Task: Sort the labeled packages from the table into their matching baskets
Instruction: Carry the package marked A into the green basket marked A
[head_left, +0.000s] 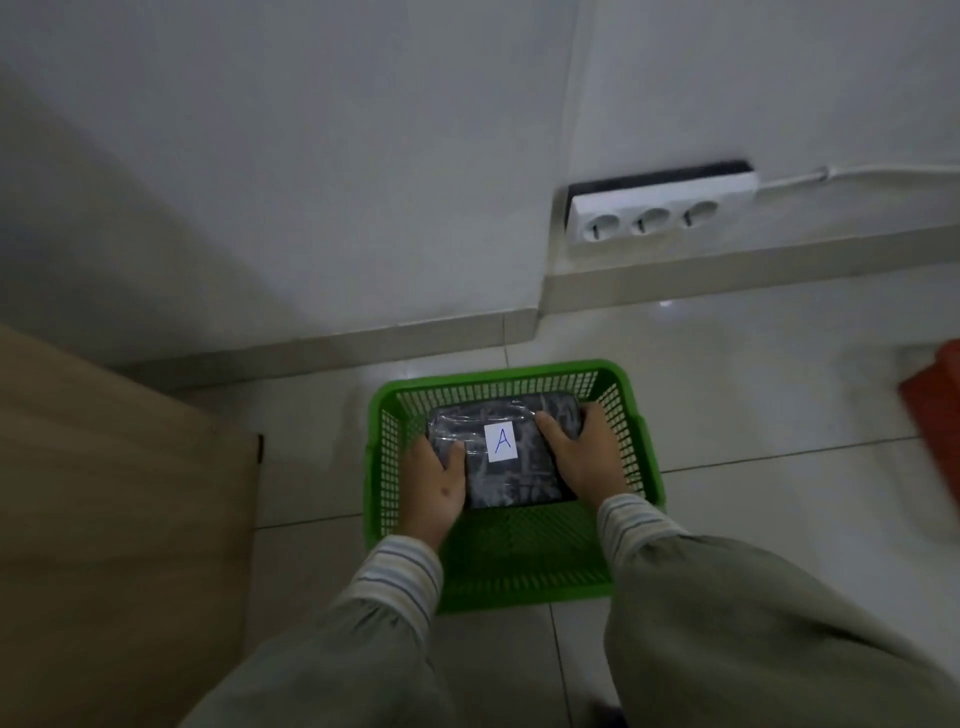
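A dark plastic-wrapped package (511, 478) with a white label marked "A" lies inside a green mesh basket (524, 558) on the tiled floor. My left hand (435, 483) grips the package's left edge, thumb on top. My right hand (584, 457) grips its right edge, fingers curled over the far corner. Both hands reach down into the basket. The package sits low in the far half of the basket; whether it rests on the bottom I cannot tell.
A wooden table top (104, 519) fills the left side. A white power strip (660, 210) hangs on the wall above the baseboard. The corner of a red basket (935, 410) shows at the right edge.
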